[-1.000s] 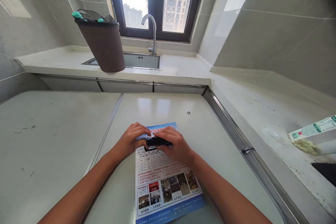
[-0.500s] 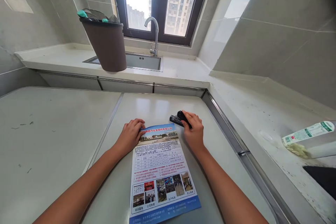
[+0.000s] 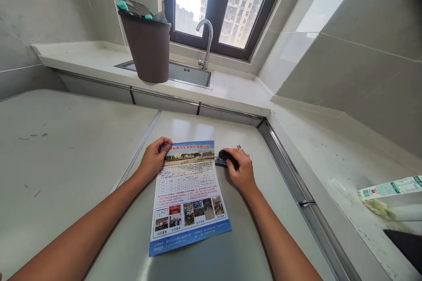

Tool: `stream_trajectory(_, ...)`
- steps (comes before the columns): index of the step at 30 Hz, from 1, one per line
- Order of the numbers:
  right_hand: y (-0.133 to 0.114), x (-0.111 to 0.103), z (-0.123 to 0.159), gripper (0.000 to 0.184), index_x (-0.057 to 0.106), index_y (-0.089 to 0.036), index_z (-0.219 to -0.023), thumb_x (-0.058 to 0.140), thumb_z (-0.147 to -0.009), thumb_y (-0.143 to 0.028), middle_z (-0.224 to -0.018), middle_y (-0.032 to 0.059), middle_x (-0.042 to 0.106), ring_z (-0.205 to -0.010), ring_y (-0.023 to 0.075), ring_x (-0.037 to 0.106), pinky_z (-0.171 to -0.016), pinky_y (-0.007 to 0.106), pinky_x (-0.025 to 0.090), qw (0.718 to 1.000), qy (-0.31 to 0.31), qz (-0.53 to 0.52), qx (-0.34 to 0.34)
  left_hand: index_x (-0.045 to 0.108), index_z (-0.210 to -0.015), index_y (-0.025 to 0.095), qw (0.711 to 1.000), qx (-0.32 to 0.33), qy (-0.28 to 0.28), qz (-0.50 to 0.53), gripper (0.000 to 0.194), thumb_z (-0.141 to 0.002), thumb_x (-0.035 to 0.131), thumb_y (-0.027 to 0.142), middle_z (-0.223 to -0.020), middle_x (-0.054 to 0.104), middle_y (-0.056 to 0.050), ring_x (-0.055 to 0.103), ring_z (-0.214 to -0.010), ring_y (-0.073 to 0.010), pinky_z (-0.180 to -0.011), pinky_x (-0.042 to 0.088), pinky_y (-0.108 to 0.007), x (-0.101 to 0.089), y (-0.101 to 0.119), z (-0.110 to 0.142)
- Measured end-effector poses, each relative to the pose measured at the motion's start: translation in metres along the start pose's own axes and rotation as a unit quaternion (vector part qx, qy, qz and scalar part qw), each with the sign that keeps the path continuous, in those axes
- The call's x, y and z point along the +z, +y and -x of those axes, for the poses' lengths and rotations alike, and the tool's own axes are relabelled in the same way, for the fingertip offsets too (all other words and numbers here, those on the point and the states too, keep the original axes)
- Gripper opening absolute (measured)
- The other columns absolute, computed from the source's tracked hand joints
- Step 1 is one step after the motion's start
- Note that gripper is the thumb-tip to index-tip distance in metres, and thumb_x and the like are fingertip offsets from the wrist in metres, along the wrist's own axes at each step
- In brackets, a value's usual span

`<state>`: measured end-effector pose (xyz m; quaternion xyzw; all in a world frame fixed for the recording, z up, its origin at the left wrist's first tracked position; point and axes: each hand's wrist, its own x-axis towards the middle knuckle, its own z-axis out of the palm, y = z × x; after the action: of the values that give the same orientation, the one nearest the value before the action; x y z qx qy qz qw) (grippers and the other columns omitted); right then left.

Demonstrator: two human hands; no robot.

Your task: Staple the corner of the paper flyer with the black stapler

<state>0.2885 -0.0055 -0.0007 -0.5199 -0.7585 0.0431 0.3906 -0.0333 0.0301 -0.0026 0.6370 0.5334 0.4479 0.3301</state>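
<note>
A printed flyer (image 3: 188,193) with a blue border and small photos lies flat on the grey steel worktop (image 3: 82,149). My left hand (image 3: 152,158) rests on its top left corner, fingers curled over the edge. My right hand (image 3: 240,167) is closed on a small black stapler (image 3: 223,158), which sits on the worktop just right of the flyer's top right corner.
A brown bin (image 3: 147,43) stands on the white counter beside the sink (image 3: 187,74) and tap (image 3: 207,39) under the window. A steel rail (image 3: 286,171) edges the worktop on the right. A white labelled roll (image 3: 392,189) lies at far right.
My right hand carried the stapler off the flyer's top edge to the worktop on its right. My left hand slid to the flyer's top left corner.
</note>
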Motion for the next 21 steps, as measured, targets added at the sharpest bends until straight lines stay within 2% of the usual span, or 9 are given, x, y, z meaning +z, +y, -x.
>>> stream_trajectory(2,-0.004,-0.002,-0.001,0.022,0.070,-0.022,-0.105,0.050,-0.097,-0.022,-0.099,0.0048,0.072,-0.094,0.0224,0.062,-0.083,0.036,0.042,1.000,0.000,-0.012,-0.001,0.064,-0.095,0.019,1.000,0.001,0.004,-0.003,0.027,-0.094,0.053,0.044,-0.081,0.062,0.000,0.056,-0.074,-0.0176,-0.069,0.042,-0.028,0.000,-0.001,0.000)
stream_trajectory(3,-0.006,-0.003,-0.002,0.022,0.070,-0.021,-0.096,0.048,-0.099,-0.025,-0.091,0.0042,0.071,-0.088,0.0213,0.061,-0.081,0.035,0.041,1.000,-0.001,-0.012,0.001,0.066,-0.096,0.019,1.000,0.002,0.005,-0.008,0.028,-0.094,0.053,0.044,-0.081,0.064,0.000,0.056,-0.075,-0.0180,-0.069,0.042,-0.028,0.000,-0.002,-0.001)
stream_trajectory(6,-0.014,-0.002,-0.002,0.036,0.060,-0.021,-0.071,0.046,-0.103,-0.032,-0.070,0.0012,0.062,-0.073,0.0187,0.054,-0.072,0.032,0.038,1.000,-0.022,0.013,0.003,0.069,-0.096,0.019,0.999,-0.004,0.009,-0.032,0.030,-0.093,0.053,0.044,-0.082,0.068,-0.001,0.059,-0.076,-0.0187,-0.070,0.043,-0.029,0.001,-0.004,-0.001)
stream_trajectory(8,-0.022,0.001,-0.001,0.041,0.052,-0.022,-0.064,0.047,-0.103,-0.033,-0.063,-0.0002,0.057,-0.068,0.0180,0.050,-0.068,0.031,0.036,0.999,-0.038,0.029,0.006,0.070,-0.096,0.020,0.999,-0.010,0.016,-0.047,0.029,-0.093,0.054,0.043,-0.082,0.069,-0.001,0.059,-0.075,-0.0184,-0.068,0.042,-0.029,0.002,-0.004,0.000)
stream_trajectory(13,-0.047,0.013,0.005,0.043,0.041,-0.022,-0.060,0.046,-0.102,-0.028,-0.058,-0.0014,0.051,-0.063,0.0175,0.046,-0.066,0.032,0.033,0.998,-0.032,0.039,0.031,0.071,-0.097,0.021,0.997,-0.020,0.015,-0.068,0.028,-0.093,0.053,0.042,-0.077,0.068,0.000,0.057,-0.069,-0.0174,-0.065,0.041,-0.029,0.004,-0.001,0.002)
stream_trajectory(17,-0.065,0.023,0.007,0.039,0.045,-0.022,-0.062,0.047,-0.101,-0.025,-0.062,0.0000,0.058,-0.066,0.0182,0.049,-0.067,0.032,0.034,0.998,-0.021,0.039,0.038,0.073,-0.097,0.020,0.996,-0.018,0.020,-0.089,0.029,-0.093,0.053,0.041,-0.076,0.068,0.000,0.057,-0.068,-0.0176,-0.067,0.042,-0.029,0.006,0.002,0.002)
stream_trajectory(21,-0.072,0.027,0.008,0.034,0.050,-0.022,-0.065,0.050,-0.099,-0.023,-0.064,0.0003,0.061,-0.067,0.0184,0.050,-0.069,0.033,0.035,0.998,-0.022,0.038,0.035,0.074,-0.097,0.019,0.996,-0.014,0.019,-0.090,0.029,-0.092,0.054,0.039,-0.081,0.070,-0.002,0.057,-0.071,-0.0184,-0.067,0.042,-0.029,0.006,0.003,0.002)
